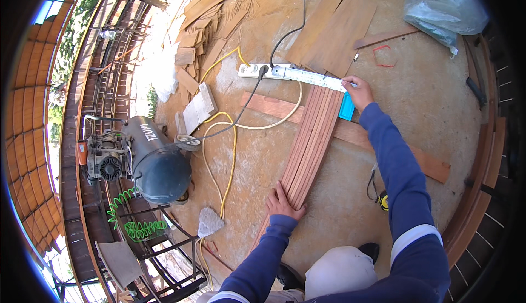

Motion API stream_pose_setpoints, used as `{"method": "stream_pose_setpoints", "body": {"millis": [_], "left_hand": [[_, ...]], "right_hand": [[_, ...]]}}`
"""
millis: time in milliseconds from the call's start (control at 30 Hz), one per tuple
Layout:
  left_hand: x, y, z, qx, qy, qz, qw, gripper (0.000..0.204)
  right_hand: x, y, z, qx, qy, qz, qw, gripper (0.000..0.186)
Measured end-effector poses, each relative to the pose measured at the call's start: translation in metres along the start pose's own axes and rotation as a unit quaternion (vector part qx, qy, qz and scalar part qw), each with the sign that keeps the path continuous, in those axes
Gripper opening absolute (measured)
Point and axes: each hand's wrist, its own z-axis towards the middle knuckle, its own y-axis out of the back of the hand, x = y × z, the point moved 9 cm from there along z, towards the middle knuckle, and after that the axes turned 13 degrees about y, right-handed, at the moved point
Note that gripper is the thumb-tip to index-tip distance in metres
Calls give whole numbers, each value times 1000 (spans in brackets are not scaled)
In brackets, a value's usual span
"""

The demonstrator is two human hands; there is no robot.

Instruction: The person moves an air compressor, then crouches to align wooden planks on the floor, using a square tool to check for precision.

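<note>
A row of long reddish wooden slats (312, 138) lies side by side over a crosswise plank (416, 160). My left hand (283, 204) rests on the slats' near part, fingers spread over them. At their far end, my right hand (357, 92) has its fingers closed on a pale metal ruler (312, 78) lying across the slats. A cyan piece (346, 106), apparently the square's handle, sits just below that hand along the right edge. A white power strip (252, 70) with plugged-in cables is at the ruler's left end.
An air compressor (153, 160) and metal frame with green coiled hose (145, 227) stand left. Scrap boards (329, 29) lie beyond, plastic-wrapped material (444, 4) at back right. A grey block (211, 221), yellow cords (235, 155) and tape measure (383, 200) are on the floor.
</note>
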Motion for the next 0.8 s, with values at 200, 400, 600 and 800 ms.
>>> {"method": "stream_pose_setpoints", "body": {"millis": [200,400,600,800], "left_hand": [[-8,0,7,-3,31,18,999,121],[-91,11,61,-29,-37,-18,999,119],[-169,24,108,-10,-43,-25,999,117],[-173,23,111,-30,-69,-12,997,114]], "right_hand": [[8,3,-2,1,-8,-41,999,19],[14,2,-6,-3,-11,-10,1000,20],[8,89,-7,-158,-20,-61,985,19],[1,129,-4,-107,14,-180,978,19]]}}
